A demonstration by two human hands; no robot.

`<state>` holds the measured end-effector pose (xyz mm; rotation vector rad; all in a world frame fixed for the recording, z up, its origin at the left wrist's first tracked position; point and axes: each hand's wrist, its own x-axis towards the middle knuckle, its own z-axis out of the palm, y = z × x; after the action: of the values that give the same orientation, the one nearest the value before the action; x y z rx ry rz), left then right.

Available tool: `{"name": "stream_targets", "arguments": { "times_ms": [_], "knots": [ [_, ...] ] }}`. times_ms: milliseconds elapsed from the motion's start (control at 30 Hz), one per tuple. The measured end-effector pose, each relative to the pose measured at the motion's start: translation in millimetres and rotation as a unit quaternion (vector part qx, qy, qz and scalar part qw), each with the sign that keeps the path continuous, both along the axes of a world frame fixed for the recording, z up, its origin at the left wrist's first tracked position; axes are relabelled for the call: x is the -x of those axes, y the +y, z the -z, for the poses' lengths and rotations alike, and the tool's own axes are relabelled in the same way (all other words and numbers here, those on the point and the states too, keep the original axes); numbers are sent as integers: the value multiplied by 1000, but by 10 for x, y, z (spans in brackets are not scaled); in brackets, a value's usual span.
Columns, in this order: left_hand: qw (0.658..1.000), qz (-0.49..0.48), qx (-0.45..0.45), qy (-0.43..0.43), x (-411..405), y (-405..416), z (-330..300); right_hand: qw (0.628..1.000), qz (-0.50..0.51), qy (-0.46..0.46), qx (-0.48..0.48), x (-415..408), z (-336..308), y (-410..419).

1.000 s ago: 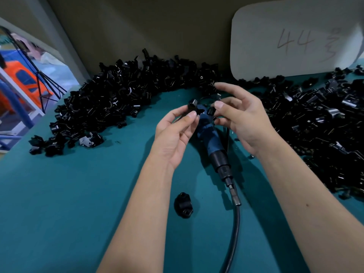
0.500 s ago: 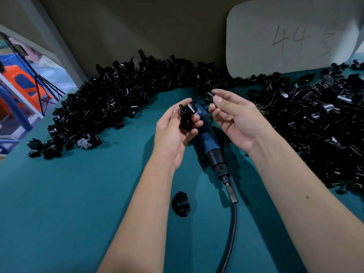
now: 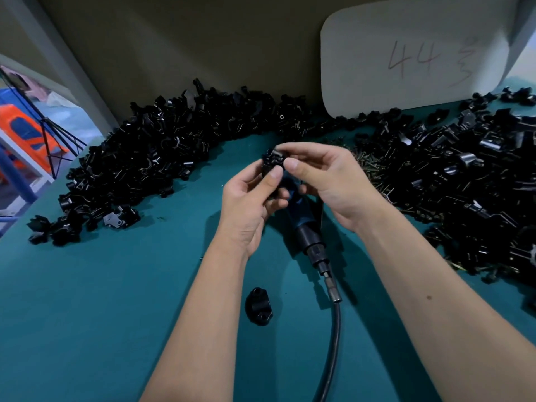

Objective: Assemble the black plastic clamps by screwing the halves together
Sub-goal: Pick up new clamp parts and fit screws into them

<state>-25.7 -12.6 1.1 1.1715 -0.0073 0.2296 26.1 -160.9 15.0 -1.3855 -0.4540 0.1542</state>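
**Operator:** State the position of the workpiece.

**Inspector:** The black clamp piece (image 3: 272, 166) is held above the teal surface (image 3: 87, 300), directly over the front end of the blue screwdriver (image 3: 301, 216), which lies on the surface. The screwdriver is the reference for all positions below.

**Operator:** Condition of the hands?

**Inspector:** The left hand (image 3: 249, 210) grips the clamp piece – thumb curled across its near face, fingers wrapped behind. The right hand (image 3: 327, 181) meets it from the right, thumb and forefinger pinching at the top of the same piece. Whether a second half or a screw sits between those fingertips cannot be told.

**Operator:** Other parts?

**Inspector:** One clamp half (image 3: 258, 306) lies alone on the surface, nearer the person than the screwdriver and left of its black hose (image 3: 333, 343). A large heap of black parts (image 3: 162, 152) spreads to the left of and beyond the screwdriver; a second heap (image 3: 464, 181) lies to its right. A scatter of small screws (image 3: 368, 166) lies between the second heap and the screwdriver – just beside the right hand. A white board (image 3: 406, 53) marked "44" stands beyond, to the right.
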Motion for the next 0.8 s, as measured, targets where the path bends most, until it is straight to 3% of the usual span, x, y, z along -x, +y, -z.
{"name": "stream_targets", "arguments": {
  "times_ms": [567,800],
  "knots": [
    [998,-62,-10,23,4,53,6,987,126,-94,23,-9,114,144],
    [997,-55,36,49,8,46,-11,996,40,-62,47,-27,91,75]
  ]
}}
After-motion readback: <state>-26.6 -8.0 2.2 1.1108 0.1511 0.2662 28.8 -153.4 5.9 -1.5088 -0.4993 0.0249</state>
